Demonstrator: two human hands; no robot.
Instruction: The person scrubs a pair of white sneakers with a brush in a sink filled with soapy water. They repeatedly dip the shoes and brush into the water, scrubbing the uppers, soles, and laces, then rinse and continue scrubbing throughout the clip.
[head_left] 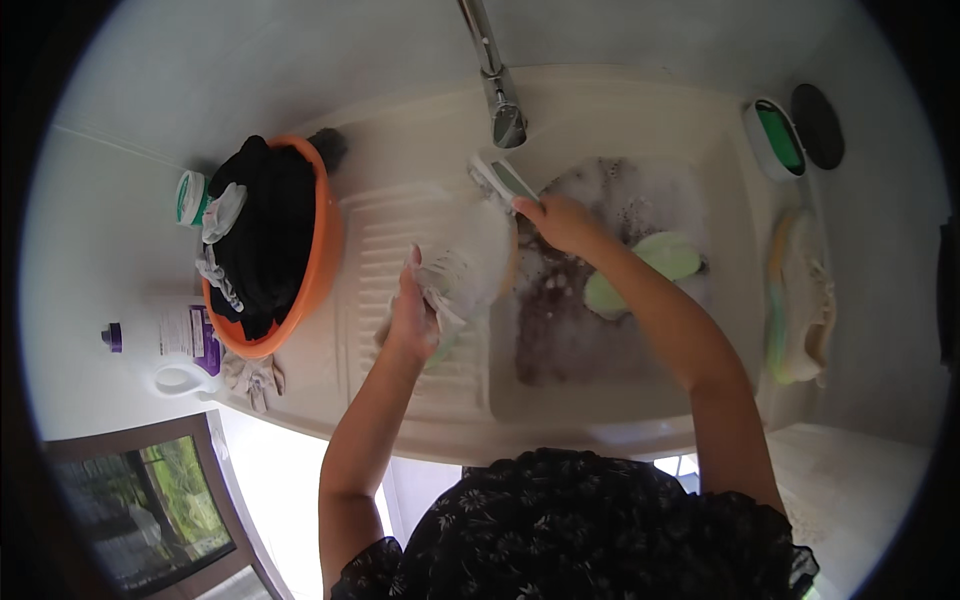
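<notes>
My right hand (565,223) grips a scrubbing brush (512,180) with a white and green back, just below the faucet. Its bristle end rests at or close to a white, soapy, shoe-like thing (480,245) with a tan edge, which is blurred. Around the near end of that thing, my left hand (412,320) is closed, over the ribbed washboard side (390,240) of the sink. Some of the left fingers are hidden. A pale green, sole-shaped piece (645,272) floats in the sudsy, brownish water (560,330), partly behind my right forearm.
An orange basin (318,270) heaped with black clothes (265,240) stands at left. Near it are a purple-labelled jug (190,350) and pale gloves (258,378). The faucet (505,115) hangs overhead. A green-filled container (778,140) and folded cloths (800,300) sit along the right rim.
</notes>
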